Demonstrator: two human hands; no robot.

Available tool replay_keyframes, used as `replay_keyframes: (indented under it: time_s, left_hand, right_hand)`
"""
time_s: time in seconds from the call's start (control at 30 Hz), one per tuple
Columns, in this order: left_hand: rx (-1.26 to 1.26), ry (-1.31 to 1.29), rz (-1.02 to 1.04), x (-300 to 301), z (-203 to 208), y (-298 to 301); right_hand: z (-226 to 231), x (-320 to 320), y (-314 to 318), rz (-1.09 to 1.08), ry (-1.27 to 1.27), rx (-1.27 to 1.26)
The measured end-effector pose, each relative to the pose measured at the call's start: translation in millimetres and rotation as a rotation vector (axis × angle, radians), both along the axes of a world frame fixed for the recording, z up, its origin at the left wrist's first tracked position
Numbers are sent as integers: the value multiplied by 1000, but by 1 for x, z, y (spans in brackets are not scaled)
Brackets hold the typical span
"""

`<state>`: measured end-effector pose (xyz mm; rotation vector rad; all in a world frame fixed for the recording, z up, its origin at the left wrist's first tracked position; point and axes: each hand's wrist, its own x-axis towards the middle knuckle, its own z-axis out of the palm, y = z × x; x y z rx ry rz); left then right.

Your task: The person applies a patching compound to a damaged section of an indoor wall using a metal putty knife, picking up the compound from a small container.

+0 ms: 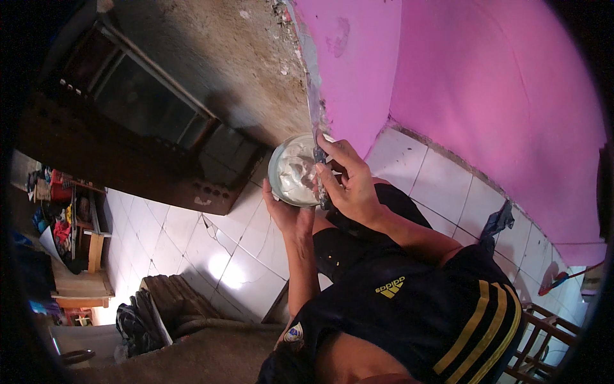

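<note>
My left hand [293, 221] cups a round pale bowl [274, 174] from beneath and along its near side. Thick white paste [296, 171], with an uneven, peaked surface, fills much of it. Over the bowl's right edge, my right hand [352, 184] grips the dark handle of a putty knife [320, 157]. Its long blade [313, 102] points away from me, along the rough grey edge [311, 61] where bare plaster meets pink wall. From this view I cannot tell whether the blade touches that edge.
Bare brown wall [224, 51] lies left of the edge and pink wall [473, 77] right of it. A dark cabinet [128, 153] stands at left. White tiles [185, 237] cover the floor. A dark cloth [499, 221] and wooden rack [543, 345] are at right.
</note>
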<state>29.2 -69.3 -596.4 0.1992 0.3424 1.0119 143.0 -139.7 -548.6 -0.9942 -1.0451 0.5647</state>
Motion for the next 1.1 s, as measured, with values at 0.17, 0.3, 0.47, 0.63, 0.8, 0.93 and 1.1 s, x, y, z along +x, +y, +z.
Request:
replay_keyframes:
  time_s: [0.17,0.3,0.47,0.63,0.8,0.93,1.1]
  left_hand:
    - [66,-96,-135,11,16,-13]
    - [84,-8,-105,22,16,-16]
    - [37,57,-61,27,18,-18]
    - [87,80,-42,21,17,-20]
    - [54,35,-76,12,13,-18]
    - [45,11,-87,10,7,-14]
    - [5,-10,-110,10,4,-12]
  right_hand:
    - [11,9,-27,89,109,-68]
    - [14,34,-43,78,186,-100]
    - [17,65,-40,67,6,-151]
    - [19,81,-40,85,33,-198]
    - [39,120,-45,289,127,-394]
    - [74,146,-48,380,51,-538]
    - [106,155,-35,416,-228,-599]
